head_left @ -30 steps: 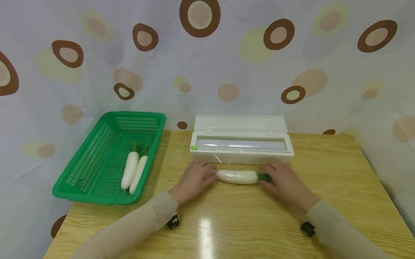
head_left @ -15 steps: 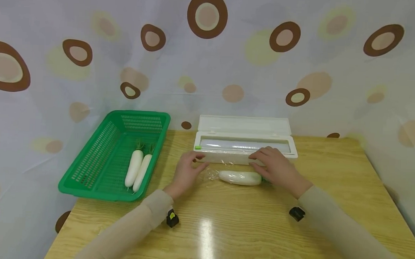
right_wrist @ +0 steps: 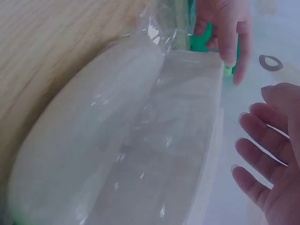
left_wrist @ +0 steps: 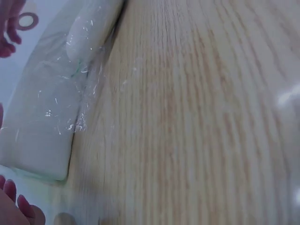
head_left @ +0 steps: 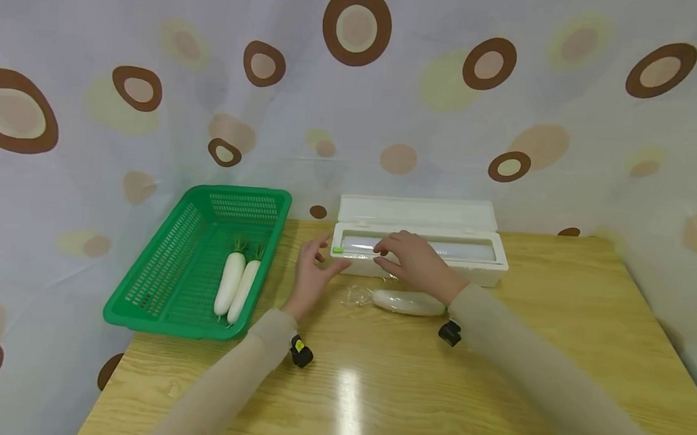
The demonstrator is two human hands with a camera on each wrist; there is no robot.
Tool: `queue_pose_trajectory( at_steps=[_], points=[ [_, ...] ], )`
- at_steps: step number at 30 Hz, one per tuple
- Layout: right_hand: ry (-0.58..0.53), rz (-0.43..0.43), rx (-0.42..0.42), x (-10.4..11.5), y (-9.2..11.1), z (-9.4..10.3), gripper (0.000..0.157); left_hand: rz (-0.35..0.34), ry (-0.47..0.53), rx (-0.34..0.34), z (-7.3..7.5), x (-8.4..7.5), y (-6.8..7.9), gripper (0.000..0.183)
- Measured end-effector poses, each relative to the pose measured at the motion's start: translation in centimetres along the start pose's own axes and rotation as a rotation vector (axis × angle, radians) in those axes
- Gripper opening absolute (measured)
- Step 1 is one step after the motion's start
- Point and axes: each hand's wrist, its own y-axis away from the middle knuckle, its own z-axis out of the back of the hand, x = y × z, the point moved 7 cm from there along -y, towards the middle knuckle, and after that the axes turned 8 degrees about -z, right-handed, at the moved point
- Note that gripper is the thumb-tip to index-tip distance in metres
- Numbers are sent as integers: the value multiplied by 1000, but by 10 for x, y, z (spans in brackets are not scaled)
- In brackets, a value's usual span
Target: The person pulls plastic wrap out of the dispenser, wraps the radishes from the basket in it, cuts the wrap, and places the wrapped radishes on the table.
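A white radish [head_left: 408, 302] wrapped in clear film lies on the table in front of a white cling film box [head_left: 480, 275], with crinkled film [head_left: 358, 296] at its left end. My left hand [head_left: 311, 273] hovers at the box's left end, thumb and fingers apart, beside the green slider [head_left: 338, 250]. My right hand [head_left: 415, 260] hangs over the box's front edge; its fingers [right_wrist: 262, 154] are loosely bent with nothing between them. From the left wrist, film [left_wrist: 51, 108] shows stretching between box and radish. The radish's leafy end is hidden behind my right wrist in the head view.
A green basket [head_left: 148, 248] with two unwrapped radishes [head_left: 236, 287] stands on the left. The box's lid [head_left: 419, 212] is raised at the back, and a film roll [head_left: 464, 251] lies inside. A patterned cloth [head_left: 411, 116] hangs behind the wooden table [head_left: 405, 389].
Both hands have left the ends of the wrapped radish and moved up to the box. My right hand has travelled left along its front edge toward my left hand.
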Motion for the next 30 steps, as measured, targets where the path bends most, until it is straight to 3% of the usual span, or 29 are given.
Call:
queue_pose_trajectory(
  at_steps=[4,13,18,24,30],
  points=[
    [-11,-32,38,6,-18,-8,20,-6,-2,33,-5,1,-4,69],
    [-57,-87,107,12,-46,-33,29,-31,-18,9,-7,18,-5,75],
    [-54,-86,128,16,-56,-45,31,-68,-11,12,-7,18,-4,72],
    [-4,-95,128,15,-65,-57,22,-99,-19,31,-7,14,-5,64],
    [56,-73,84,17,-68,-59,17,-80,-28,35,-5,15,-7,64]
  ],
)
